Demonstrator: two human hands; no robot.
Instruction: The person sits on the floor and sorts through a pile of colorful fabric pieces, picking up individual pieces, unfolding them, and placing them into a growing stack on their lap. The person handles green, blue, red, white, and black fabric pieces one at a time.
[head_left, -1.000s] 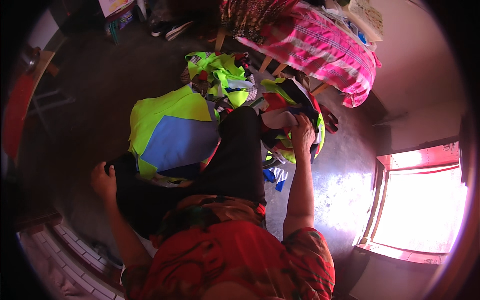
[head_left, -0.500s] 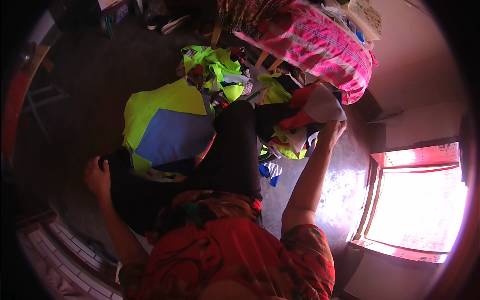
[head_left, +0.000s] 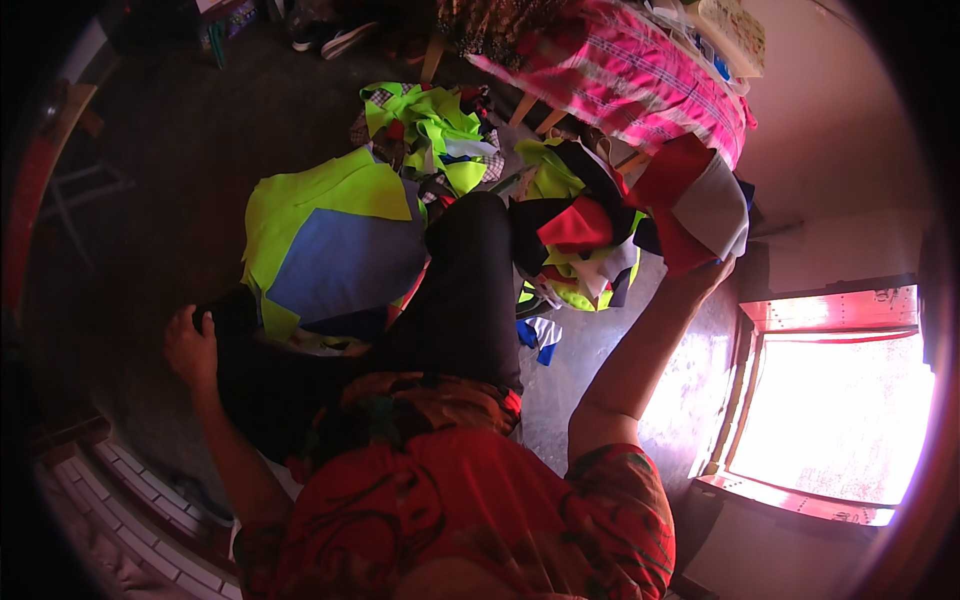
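Note:
My right hand [head_left: 716, 276] is closed on a few fabric pieces [head_left: 713, 212], red and light grey with a dark blue edge, raised at the right. They hang beside a pile of scraps [head_left: 575, 222] in red, black, grey and neon yellow. Resting by my dark-trousered left knee, my left hand [head_left: 190, 348] is empty, its fingers apart. Between my legs lies a stack of large cloth pieces, with a neon yellow one [head_left: 310, 195] under a blue-grey one [head_left: 348, 265]. Farther off is a heap of neon yellow and checked scraps [head_left: 435, 130].
A pink checked cloth [head_left: 620, 75] drapes over furniture with wooden legs at the far right. Shoes [head_left: 348, 40] sit on the floor at the back. A bright window [head_left: 835, 415] is on the right. Small blue and white scraps [head_left: 540, 335] lie on the floor.
My right hand has moved to the right and lifted the red and grey fabric pieces away from the scrap pile. A red piece in the pile now shows. My left hand has barely moved.

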